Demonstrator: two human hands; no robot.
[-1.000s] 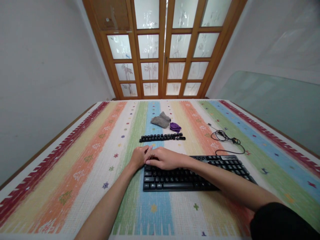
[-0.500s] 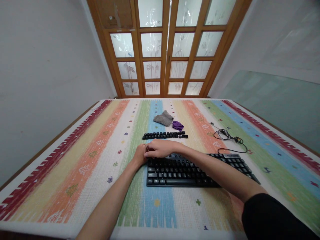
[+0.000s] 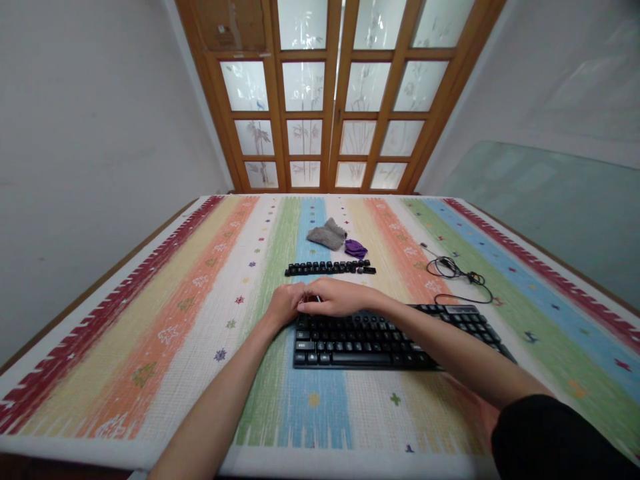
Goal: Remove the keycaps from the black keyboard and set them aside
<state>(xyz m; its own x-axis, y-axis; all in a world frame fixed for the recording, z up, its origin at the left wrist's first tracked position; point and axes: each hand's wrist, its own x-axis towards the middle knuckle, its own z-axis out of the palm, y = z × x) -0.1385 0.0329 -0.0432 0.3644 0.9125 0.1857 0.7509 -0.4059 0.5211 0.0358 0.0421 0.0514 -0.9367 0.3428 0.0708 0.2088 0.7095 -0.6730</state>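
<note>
A black keyboard (image 3: pixel 360 359) lies on the striped tablecloth, its near edge toward me. Over its upper left corner my left hand (image 3: pixel 289 301) and my right hand (image 3: pixel 333 297) meet, fingers curled together. Whatever they pinch is too small and too covered to make out. The keyboard's top row beneath them is mostly hidden. Just beyond my hands, loose black keycaps (image 3: pixel 327 268) stand in two rows on the cloth. My right forearm crosses above the keyboard's right part.
Behind the keycaps lie a grey cloth (image 3: pixel 327 234) and a bunched purple cloth (image 3: pixel 356 249). The keyboard's coiled cable (image 3: pixel 455 270) rests at the right on the tablecloth (image 3: pixel 200 373). Wooden doors with glass panes (image 3: pixel 305 137) rise past the far table edge.
Both hands have shifted slightly to the right along the keyboard's top edge, still together. The keycaps and cloths have stayed in place.
</note>
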